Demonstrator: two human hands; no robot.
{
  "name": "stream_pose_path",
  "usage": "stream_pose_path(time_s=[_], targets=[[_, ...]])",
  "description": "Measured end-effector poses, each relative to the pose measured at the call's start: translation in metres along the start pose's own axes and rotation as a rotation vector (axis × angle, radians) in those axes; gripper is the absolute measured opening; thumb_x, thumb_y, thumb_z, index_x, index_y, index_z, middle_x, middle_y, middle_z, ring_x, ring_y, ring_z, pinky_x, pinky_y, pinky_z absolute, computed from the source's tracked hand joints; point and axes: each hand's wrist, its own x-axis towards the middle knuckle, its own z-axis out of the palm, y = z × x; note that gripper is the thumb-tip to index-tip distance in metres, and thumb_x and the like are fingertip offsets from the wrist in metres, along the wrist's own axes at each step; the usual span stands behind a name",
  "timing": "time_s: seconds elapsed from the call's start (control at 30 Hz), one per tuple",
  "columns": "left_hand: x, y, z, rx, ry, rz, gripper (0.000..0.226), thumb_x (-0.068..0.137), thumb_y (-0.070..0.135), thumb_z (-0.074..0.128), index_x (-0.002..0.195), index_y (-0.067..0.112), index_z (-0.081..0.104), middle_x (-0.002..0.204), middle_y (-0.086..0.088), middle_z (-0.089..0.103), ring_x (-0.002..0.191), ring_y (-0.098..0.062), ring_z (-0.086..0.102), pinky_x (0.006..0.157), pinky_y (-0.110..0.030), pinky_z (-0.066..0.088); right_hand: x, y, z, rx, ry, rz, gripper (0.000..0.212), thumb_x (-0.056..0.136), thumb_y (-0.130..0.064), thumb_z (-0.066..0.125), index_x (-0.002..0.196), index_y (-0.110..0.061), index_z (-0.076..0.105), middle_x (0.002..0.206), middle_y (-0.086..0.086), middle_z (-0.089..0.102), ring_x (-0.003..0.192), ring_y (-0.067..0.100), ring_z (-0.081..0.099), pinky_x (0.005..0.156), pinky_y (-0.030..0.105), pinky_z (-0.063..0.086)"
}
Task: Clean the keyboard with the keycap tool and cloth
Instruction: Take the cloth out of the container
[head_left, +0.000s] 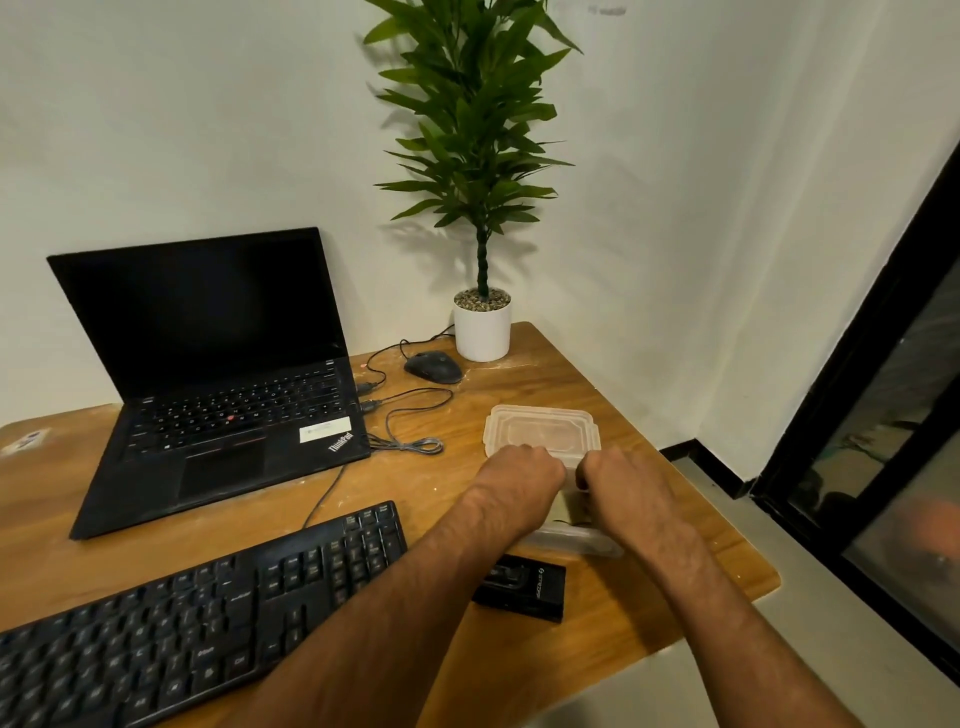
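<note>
A black full-size keyboard (197, 618) lies at the near left of the wooden desk (623, 415). To its right a clear plastic container (582, 540) sits under both hands. My left hand (519, 473) and my right hand (618, 478) are side by side over it, knuckles up and fingers curled down out of sight. Something pale and cloth-like (569, 506) shows between them. Just beyond the hands lies a clear plastic lid or tray (540, 426). I see no keycap tool.
A small black box (524, 590) lies near the container's front. An open black laptop (218, 384) stands at the back left, with cables (410, 441), a black mouse (434, 366) and a potted plant (483, 327) behind. The desk's right edge (769, 571) is close.
</note>
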Motion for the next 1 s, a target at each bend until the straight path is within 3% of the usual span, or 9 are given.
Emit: stream_pose_path(time_s=[0.13, 0.27, 0.37, 0.57, 0.7, 0.8, 0.9, 1.0], targets=[[0.004, 0.000, -0.001, 0.011, -0.008, -0.011, 0.020, 0.098, 0.013, 0.063, 0.117, 0.012, 0.067, 0.118, -0.012, 0.067, 0.110, -0.027, 0.063, 0.089, -0.038, 0.051, 0.001, 0.001, -0.002, 0.008, 0.027, -0.010, 0.011, 0.094, -0.021, 0.064, 0.104, -0.019, 0.069, 0.082, -0.002, 0.057, 0.071, 0.012, 0.056, 0.066, 0.023, 0.052], [0.005, -0.003, 0.001, -0.091, 0.023, -0.033, 0.023, 0.094, 0.008, 0.065, 0.117, 0.010, 0.070, 0.117, -0.012, 0.068, 0.110, -0.027, 0.061, 0.092, -0.038, 0.053, 0.000, 0.002, -0.001, 0.054, 0.045, 0.014, 0.017, 0.091, -0.022, 0.069, 0.107, -0.017, 0.072, 0.093, 0.001, 0.070, 0.073, 0.010, 0.058, 0.069, 0.021, 0.054], [0.003, -0.007, 0.002, -0.182, 0.056, -0.048, 0.022, 0.090, 0.006, 0.065, 0.111, 0.010, 0.073, 0.112, -0.011, 0.068, 0.108, -0.026, 0.061, 0.091, -0.038, 0.055, -0.001, 0.004, -0.004, 0.134, 0.062, 0.043, 0.018, 0.079, -0.026, 0.078, 0.096, -0.019, 0.076, 0.086, -0.001, 0.071, 0.070, 0.010, 0.061, 0.063, 0.022, 0.053], [-0.003, -0.020, -0.002, -0.422, 0.139, -0.125, 0.024, 0.083, 0.002, 0.065, 0.102, 0.015, 0.072, 0.110, -0.007, 0.067, 0.109, -0.024, 0.060, 0.091, -0.037, 0.055, -0.003, 0.008, -0.014, 0.317, 0.146, 0.093, 0.016, 0.072, -0.020, 0.076, 0.087, -0.024, 0.078, 0.077, -0.010, 0.069, 0.072, 0.005, 0.062, 0.062, 0.025, 0.055], [-0.013, -0.033, -0.006, -0.665, 0.264, -0.197, 0.024, 0.086, 0.006, 0.070, 0.090, 0.030, 0.065, 0.098, 0.007, 0.067, 0.095, -0.013, 0.061, 0.073, -0.019, 0.048, -0.008, 0.003, -0.029, 0.422, 0.253, 0.108, 0.013, 0.065, -0.023, 0.075, 0.078, -0.025, 0.076, 0.077, -0.011, 0.066, 0.073, 0.007, 0.059, 0.060, 0.025, 0.053], [-0.026, -0.043, -0.011, -0.867, 0.391, -0.255, 0.017, 0.086, 0.010, 0.077, 0.093, 0.024, 0.071, 0.092, 0.012, 0.067, 0.086, -0.005, 0.059, 0.062, -0.010, 0.037, -0.012, -0.008, -0.039, 0.536, 0.275, 0.114, 0.011, 0.066, -0.020, 0.075, 0.076, -0.023, 0.072, 0.073, -0.010, 0.065, 0.067, 0.007, 0.059, 0.053, 0.022, 0.052], [-0.044, -0.056, -0.016, -1.098, 0.478, -0.325, 0.019, 0.082, 0.012, 0.084, 0.095, 0.021, 0.074, 0.094, 0.008, 0.072, 0.088, -0.008, 0.067, 0.071, -0.015, 0.050, -0.018, -0.024, -0.047, 0.638, 0.281, 0.050, 0.018, 0.075, -0.010, 0.074, 0.087, -0.023, 0.068, 0.081, -0.011, 0.066, 0.072, 0.003, 0.062, 0.049, 0.010, 0.044], [-0.069, -0.071, -0.020, -1.357, 0.536, -0.392, 0.025, 0.076, 0.008, 0.090, 0.092, 0.019, 0.074, 0.092, 0.000, 0.077, 0.089, -0.018, 0.074, 0.075, -0.034, 0.063, -0.025, -0.045, -0.052, 0.789, 0.288, -0.026, 0.029, 0.086, -0.004, 0.066, 0.106, -0.024, 0.063, 0.093, -0.013, 0.063, 0.084, 0.006, 0.066, 0.055, 0.020, 0.057]])
